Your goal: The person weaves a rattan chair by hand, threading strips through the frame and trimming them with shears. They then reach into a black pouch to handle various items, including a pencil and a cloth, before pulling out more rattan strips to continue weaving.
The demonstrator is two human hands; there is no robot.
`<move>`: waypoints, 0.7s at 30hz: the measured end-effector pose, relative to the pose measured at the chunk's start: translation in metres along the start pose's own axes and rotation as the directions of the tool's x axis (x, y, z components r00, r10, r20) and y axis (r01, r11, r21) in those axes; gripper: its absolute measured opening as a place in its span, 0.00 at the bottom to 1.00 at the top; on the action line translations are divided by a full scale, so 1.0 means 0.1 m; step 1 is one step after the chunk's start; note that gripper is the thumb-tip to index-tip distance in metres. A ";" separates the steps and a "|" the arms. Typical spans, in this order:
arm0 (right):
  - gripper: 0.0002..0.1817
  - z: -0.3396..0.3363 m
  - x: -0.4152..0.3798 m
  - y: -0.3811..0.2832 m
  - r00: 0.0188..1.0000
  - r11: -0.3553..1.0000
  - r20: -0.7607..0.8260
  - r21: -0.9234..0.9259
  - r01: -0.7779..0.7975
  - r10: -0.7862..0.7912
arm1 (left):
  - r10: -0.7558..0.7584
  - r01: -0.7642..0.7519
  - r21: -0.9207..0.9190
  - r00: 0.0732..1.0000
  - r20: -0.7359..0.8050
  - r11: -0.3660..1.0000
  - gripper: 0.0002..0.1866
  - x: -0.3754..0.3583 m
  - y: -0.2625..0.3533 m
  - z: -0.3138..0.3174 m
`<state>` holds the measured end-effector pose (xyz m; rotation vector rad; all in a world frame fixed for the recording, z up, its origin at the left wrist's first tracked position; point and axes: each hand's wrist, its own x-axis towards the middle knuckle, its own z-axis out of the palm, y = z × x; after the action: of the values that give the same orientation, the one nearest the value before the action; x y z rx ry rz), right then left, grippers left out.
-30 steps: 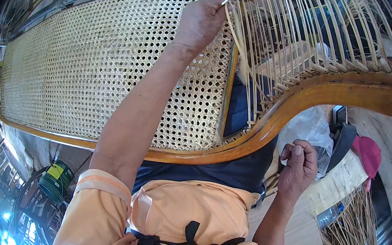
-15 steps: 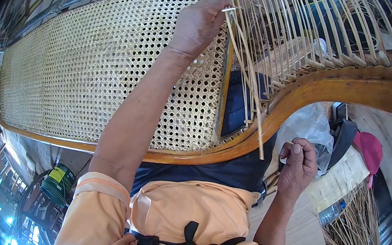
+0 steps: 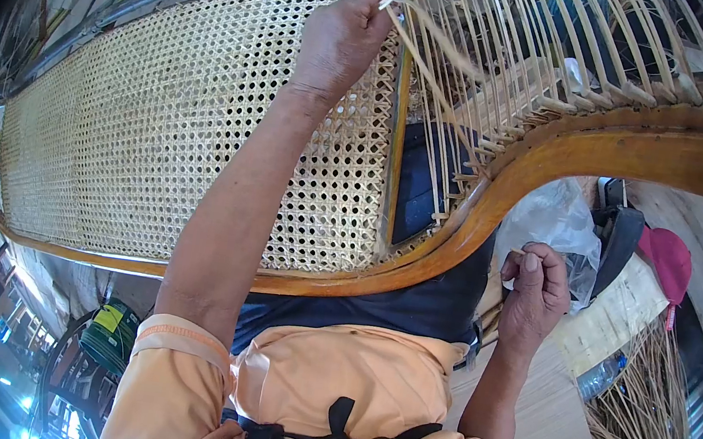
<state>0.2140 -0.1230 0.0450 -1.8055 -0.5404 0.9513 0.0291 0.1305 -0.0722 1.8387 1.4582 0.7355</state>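
Observation:
My left hand (image 3: pixel 338 51) is raised over the top right corner of a woven cane panel (image 3: pixel 177 126). Its fingers are pinched on a thin cane strip (image 3: pixel 434 31), whose pale short end sticks out above the fingers while the blurred longer part trails right. My right hand (image 3: pixel 537 290) is low at the right, apart from the frame, thumb pressed to curled fingers. Something small and pale may show at its fingertips, too small to name. A curved varnished wooden frame (image 3: pixel 416 268) borders the panel. Right of the panel, several loose cane strands (image 3: pixel 561 43) stretch across an open section.
A clear plastic bag (image 3: pixel 551 219), a dark strap-like object (image 3: pixel 619 246) and a red cap (image 3: pixel 666 261) lie beyond my right hand. Below them is a bundle of cane strands (image 3: pixel 639 426). At lower left is a green roll (image 3: pixel 110 334). My lap is under the frame.
My left hand has moved slightly left and up, and the strip has swung up from its hanging position over the frame's edge. My right hand has barely moved.

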 end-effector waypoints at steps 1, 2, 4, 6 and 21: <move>0.07 0.01 0.00 0.00 1.000 1.000 0.001 0.003 0.000 0.000 | 0.000 0.000 0.012 1.000 0.018 1.000 0.09 -0.01 0.03 -0.02; 0.07 0.01 0.00 -0.01 1.000 1.000 0.001 0.005 0.002 -0.002 | 0.018 -0.018 -0.004 1.000 0.005 1.000 0.09 -0.01 0.01 -0.01; 0.07 0.01 0.00 -0.02 1.000 1.000 0.002 0.016 -0.001 0.001 | 0.054 -0.054 -0.037 0.998 -0.021 0.998 0.09 -0.02 -0.05 0.04; 0.07 0.00 0.01 -0.02 1.000 1.000 0.004 0.017 -0.001 0.001 | 0.067 -0.069 -0.061 0.997 -0.028 0.996 0.09 -0.02 -0.09 0.07; 0.06 -0.32 -0.16 0.03 0.995 1.000 -0.104 -0.013 -0.007 0.006 | -0.002 0.001 0.056 0.999 0.034 0.998 0.11 -0.03 0.01 0.02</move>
<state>0.2299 -0.1538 0.0552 -1.8585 -0.4776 0.8547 0.0305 0.1269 -0.0725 1.8830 1.4721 0.6660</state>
